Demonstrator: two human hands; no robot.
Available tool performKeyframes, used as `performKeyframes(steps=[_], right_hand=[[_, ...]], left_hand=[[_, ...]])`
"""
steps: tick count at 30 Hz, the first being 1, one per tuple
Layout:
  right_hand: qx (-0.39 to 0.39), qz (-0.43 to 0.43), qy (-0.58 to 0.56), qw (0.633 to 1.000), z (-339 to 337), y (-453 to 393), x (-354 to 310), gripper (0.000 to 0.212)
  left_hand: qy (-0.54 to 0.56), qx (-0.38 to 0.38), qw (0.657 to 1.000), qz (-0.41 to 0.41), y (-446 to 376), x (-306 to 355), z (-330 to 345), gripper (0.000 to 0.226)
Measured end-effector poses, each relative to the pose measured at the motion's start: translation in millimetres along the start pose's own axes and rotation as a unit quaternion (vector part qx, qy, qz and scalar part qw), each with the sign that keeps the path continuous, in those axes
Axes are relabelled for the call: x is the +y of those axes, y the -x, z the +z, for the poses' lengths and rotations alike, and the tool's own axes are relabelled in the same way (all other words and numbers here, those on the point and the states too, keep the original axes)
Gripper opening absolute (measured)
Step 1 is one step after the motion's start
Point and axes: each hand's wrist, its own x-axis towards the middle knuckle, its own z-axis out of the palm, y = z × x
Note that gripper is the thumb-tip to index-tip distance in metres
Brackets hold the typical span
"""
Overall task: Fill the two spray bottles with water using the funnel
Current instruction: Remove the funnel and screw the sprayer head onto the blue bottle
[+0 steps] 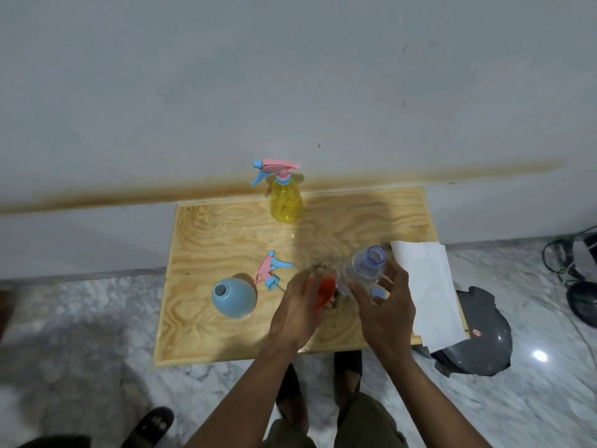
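Note:
A yellow spray bottle (286, 202) with its pink and blue trigger head screwed on stands at the back of the wooden board (226, 331). A blue round bottle (233, 298) stands open at the front left, and its loose pink and blue trigger head (270, 270) lies beside it. My left hand (295, 313) is closed around a red funnel (325, 291), which is blurred. My right hand (386, 310) holds a clear open water bottle (363, 268) tilted toward the right. A small blue cap (378, 294) shows between my right fingers.
A white paper sheet (426, 289) lies over the board's right edge. A dark grey pan-like object (478, 344) sits on the marble floor to the right, with black cables (568, 260) further right. A wall rises just behind the board. Sandalled feet stand below the board.

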Motion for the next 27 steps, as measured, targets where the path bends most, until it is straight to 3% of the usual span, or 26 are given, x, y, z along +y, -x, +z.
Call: performKeyframes(steps=[3,6,8,12,15,18,22,27], right_hand=[[0.016,0.022,0.000,1.000,0.5,5.2,-1.3,0.070],[0.064,0.085,-0.012,0.994,6.0,25.3,-0.6,0.053],[0.034,0.089,0.005,0.995,19.1,43.5,2.1,0.038],[-0.106,0.002,0.066,0.992,71.7,57.0,-1.3,0.020],[-0.197,-0.073,0.143,0.967,115.3,44.7,-11.0,0.024],[-0.245,-0.165,0.217,0.930,148.5,25.5,-11.8,0.026],[-0.290,-0.097,0.278,0.911,177.7,6.5,-3.1,0.047],[-0.280,-0.089,0.301,0.907,201.1,2.3,10.9,0.034]], left_hand=[[0.054,0.061,0.995,-0.057,23.6,-6.8,-4.1,0.061],[0.120,0.172,0.970,-0.127,66.5,-19.9,-7.5,0.032],[0.154,0.228,0.940,-0.200,92.4,-32.7,-12.5,0.015],[0.190,0.314,0.886,-0.284,107.2,-66.1,-28.5,0.037],[0.202,0.308,0.886,-0.280,96.9,-85.6,-40.5,0.071],[0.220,0.284,0.896,-0.260,81.6,-98.4,-50.0,0.087],[0.246,0.285,0.900,-0.220,69.6,-104.5,-52.2,0.084],[0.278,0.278,0.897,-0.202,65.4,-110.1,-48.3,0.078]])
